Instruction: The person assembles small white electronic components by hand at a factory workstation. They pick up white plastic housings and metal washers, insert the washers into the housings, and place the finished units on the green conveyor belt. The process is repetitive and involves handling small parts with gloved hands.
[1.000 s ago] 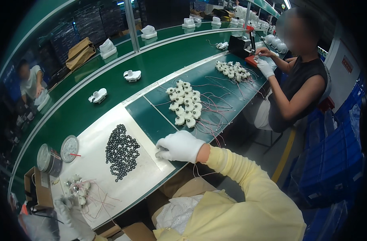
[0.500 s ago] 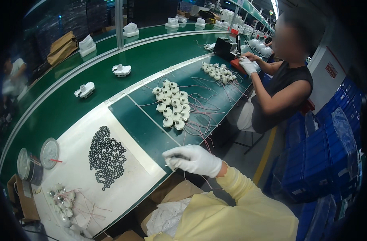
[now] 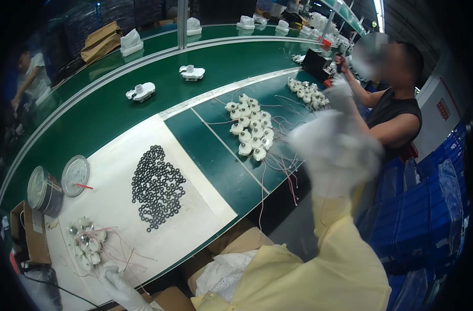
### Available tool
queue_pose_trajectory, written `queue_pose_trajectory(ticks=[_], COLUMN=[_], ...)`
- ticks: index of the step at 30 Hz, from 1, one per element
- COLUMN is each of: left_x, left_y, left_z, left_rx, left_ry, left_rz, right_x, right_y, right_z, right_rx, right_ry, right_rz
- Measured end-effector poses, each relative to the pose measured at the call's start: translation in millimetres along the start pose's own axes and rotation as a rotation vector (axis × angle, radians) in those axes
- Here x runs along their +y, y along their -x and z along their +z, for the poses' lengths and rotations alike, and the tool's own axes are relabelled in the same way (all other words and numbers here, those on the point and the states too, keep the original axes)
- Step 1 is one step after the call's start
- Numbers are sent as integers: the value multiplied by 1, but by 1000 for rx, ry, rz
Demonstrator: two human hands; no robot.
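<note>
By the bench (image 3: 210, 155), right hand (image 3: 335, 153) has risen; grip unclear, as with left hand (image 3: 118, 288).

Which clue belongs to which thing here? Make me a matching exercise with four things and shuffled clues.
Things:
1. black rings
2. cardboard box
3. left hand
4. right hand

Clues:
A. blurred, right of the picture's middle
B. near the small cluster of pink-wired white parts
C. spread in a pile on the white sheet
D. brown, toward the picture's left edge

Pairs: 1-C, 2-D, 3-B, 4-A
</note>
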State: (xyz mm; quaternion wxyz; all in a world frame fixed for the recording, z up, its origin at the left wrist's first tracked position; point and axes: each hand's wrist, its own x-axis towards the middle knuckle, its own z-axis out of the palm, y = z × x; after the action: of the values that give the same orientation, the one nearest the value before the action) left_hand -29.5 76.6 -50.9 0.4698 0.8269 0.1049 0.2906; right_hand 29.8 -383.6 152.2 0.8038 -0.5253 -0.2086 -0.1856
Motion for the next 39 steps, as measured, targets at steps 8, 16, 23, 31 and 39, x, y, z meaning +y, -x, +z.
queue_pose_trajectory(ticks=[8, 16, 23, 31, 39], left_x=[15, 37, 44, 38, 30], left_y=[11, -1, -3, -5, 4], left_z=[-7, 4, 4, 16, 6], left_rx=[-76, -179, 18, 53, 65], left_ry=[-24, -241, -198, -102, -51], left_rz=[-76, -49, 111, 116, -8], right_x=[-170, -166, -139, -152, -31], right_y=[-36, -33, -51, -84, -26], right_z=[-211, -314, -289, -193, 4], right_rx=[486, 478, 387, 170, -531], right_ry=[1419, 1976, 2110, 2245, 1292], right_rz=[147, 544, 530, 45, -650])
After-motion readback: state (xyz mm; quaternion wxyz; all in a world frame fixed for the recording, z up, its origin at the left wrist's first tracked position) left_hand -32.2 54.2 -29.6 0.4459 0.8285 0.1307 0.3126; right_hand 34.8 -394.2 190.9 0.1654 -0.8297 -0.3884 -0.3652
